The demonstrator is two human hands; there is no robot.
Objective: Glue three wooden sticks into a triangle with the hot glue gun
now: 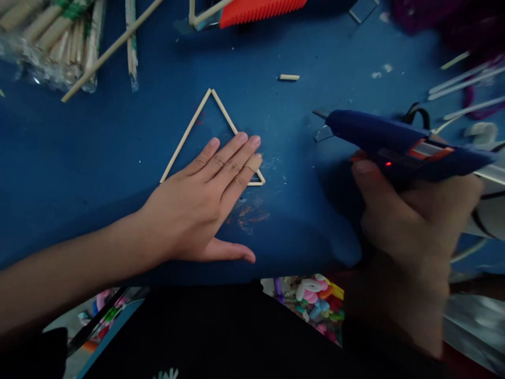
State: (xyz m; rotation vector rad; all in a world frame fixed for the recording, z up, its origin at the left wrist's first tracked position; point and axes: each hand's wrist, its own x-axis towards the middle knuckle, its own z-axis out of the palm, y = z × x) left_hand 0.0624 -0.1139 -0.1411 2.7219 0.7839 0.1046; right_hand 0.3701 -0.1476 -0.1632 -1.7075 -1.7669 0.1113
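1. Blue surface carries one stick triangle, three thin wooden sticks joined at the corners, lying flat at centre.
2. Our left hand is spread flat, palm down, fingers together over the triangle's lower right part, pressing it to the surface; thumb splayed toward the near side.
3. Our right hand is closed around the grip of one blue glue gun, nozzle pointing left, well apart from the triangle; red light on. We cannot tell whether a finger is on the trigger.
4. Step, as we judge it: holding a fresh joint at the right corner while it sets, gun parked to the right.
5. Next move likely calls for keeping the frame pinned and bringing the nozzle tip to a corner without dragging glue strings.
6. Counts: one bag of sticks far left, one long loose stick across it, one short offcut far centre, one red comb-like piece at the far edge.
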